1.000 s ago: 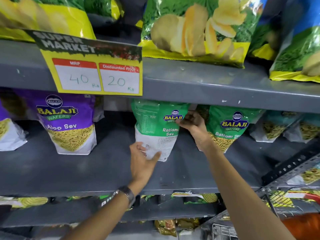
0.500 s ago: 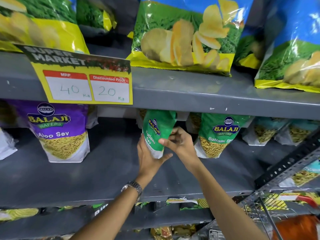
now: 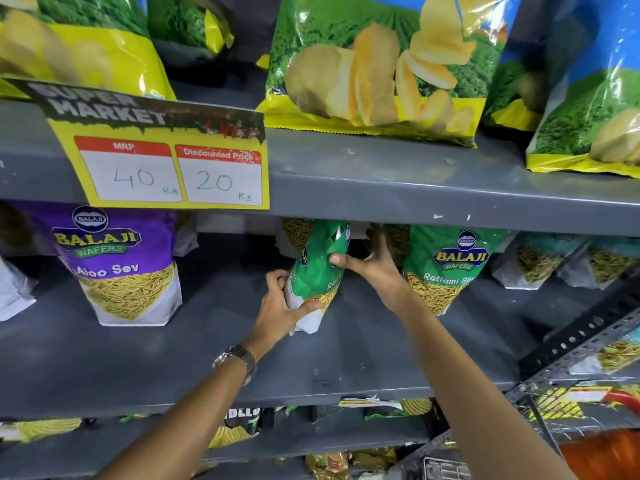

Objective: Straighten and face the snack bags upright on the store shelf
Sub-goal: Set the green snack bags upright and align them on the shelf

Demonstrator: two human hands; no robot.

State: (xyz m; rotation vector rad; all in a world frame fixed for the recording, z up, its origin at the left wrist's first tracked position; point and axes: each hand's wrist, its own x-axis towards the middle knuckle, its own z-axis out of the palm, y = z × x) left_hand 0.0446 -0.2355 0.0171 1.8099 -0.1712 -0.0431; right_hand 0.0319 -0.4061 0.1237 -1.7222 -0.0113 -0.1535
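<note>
Grey store shelf [image 3: 145, 362] carries our green Ratlami Sev bag [image 3: 317, 271], edge-on between both hands: left hand [image 3: 280, 306] clamps its base, right hand [image 3: 370, 263] pinches its side. We judge it mid-turn; next, swing its front outward and stand it upright.

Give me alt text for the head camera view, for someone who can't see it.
Two hands, left hand and right hand, grip a green Ratlami Sev bag turned edge-on on a grey shelf, between a purple Aloo Sev bag and a front-facing Ratlami Sev bag.
</note>
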